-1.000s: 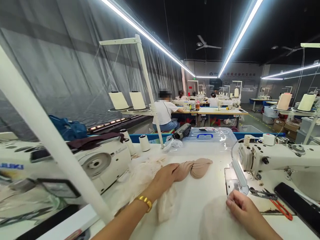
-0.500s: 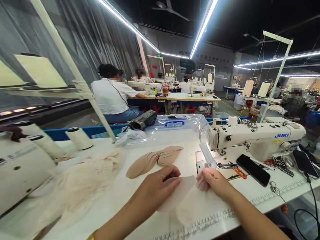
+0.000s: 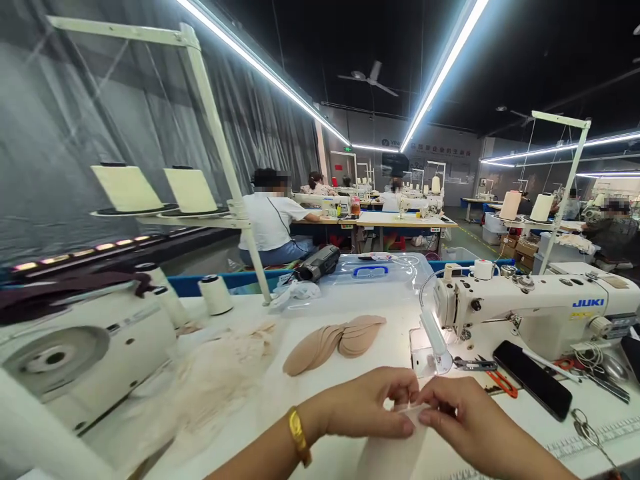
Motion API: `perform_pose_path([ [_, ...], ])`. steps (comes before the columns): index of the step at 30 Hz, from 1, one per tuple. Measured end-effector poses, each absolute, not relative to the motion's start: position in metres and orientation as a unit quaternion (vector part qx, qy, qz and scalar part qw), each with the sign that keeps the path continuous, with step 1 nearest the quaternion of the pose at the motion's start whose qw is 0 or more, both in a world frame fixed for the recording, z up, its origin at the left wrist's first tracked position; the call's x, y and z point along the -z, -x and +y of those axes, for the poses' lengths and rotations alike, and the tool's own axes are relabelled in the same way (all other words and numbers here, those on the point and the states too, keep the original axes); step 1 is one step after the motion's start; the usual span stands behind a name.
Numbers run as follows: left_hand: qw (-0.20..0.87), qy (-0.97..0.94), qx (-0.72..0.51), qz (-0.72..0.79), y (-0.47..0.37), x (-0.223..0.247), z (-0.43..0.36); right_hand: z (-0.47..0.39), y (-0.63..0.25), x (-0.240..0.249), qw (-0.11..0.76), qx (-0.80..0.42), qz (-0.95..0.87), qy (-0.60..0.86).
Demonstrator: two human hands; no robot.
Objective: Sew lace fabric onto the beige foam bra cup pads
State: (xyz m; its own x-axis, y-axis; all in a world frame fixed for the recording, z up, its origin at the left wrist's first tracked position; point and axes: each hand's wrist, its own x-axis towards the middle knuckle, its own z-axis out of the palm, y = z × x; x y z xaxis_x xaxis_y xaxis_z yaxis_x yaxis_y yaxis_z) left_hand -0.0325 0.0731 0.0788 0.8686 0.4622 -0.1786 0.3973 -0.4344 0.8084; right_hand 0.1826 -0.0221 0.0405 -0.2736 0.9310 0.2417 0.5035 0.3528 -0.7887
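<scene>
Between both hands hangs a thin, sheer whitish fabric piece [image 3: 393, 450], its top edge pinched near the front of the table. My left hand [image 3: 375, 403], with a gold bracelet [image 3: 299, 437] on the wrist, is closed on the left part of that edge. Close against it, my right hand [image 3: 455, 410] pinches the same edge, thumb and fingers together. Beyond the hands lie fanned beige oval pieces [image 3: 313, 348] in two overlapping groups. The needle area of a white JUKI sewing machine [image 3: 530, 307] stands just past my right hand, with a lit lamp beside it.
A black phone [image 3: 533, 379], orange-handled scissors [image 3: 501, 383] and thread snips lie on the right. Crumpled sheer fabric [image 3: 215, 380] covers the left side, near thread cones [image 3: 216, 295]. A clear plastic box [image 3: 380, 283] sits behind the table. Other people work at machines farther back.
My hands have come together; earlier they were apart along the fabric's edge. The fabric now hangs narrower between them. The camera view has turned left and tilted up.
</scene>
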Motion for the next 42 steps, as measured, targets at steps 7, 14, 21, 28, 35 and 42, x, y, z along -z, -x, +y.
perform_pose_path([
  [7, 0.265, -0.872, -0.233, 0.341, 0.043, -0.055, 0.08, -0.003, -0.18, -0.019, 0.455, 0.017, -0.763, 0.458],
  [14, -0.045, -0.943, -0.139, 0.3, 0.07, 0.011, 0.094, 0.028, -0.196, 0.042, 0.205, 0.061, -0.866, 0.452],
  [21, 0.023, -0.918, -0.168, 0.357, 0.079, -0.013, 0.095, 0.027, -0.21, 0.043, 0.184, 0.09, -0.895, 0.396],
  [28, 0.064, -0.965, -0.173, 0.185, 0.034, 0.01, 0.086, 0.012, -0.24, 0.04, 0.21, 0.111, -0.825, 0.513],
  [35, -0.031, -0.943, -0.221, 0.248, 0.017, 0.043, 0.104, 0.026, -0.303, 0.059, 0.137, 0.199, -0.739, 0.629],
  [42, -0.177, -0.915, -0.321, 0.169, 0.001, 0.076, 0.129, 0.055, -0.253, 0.083, 0.233, 0.23, -0.832, 0.449],
])
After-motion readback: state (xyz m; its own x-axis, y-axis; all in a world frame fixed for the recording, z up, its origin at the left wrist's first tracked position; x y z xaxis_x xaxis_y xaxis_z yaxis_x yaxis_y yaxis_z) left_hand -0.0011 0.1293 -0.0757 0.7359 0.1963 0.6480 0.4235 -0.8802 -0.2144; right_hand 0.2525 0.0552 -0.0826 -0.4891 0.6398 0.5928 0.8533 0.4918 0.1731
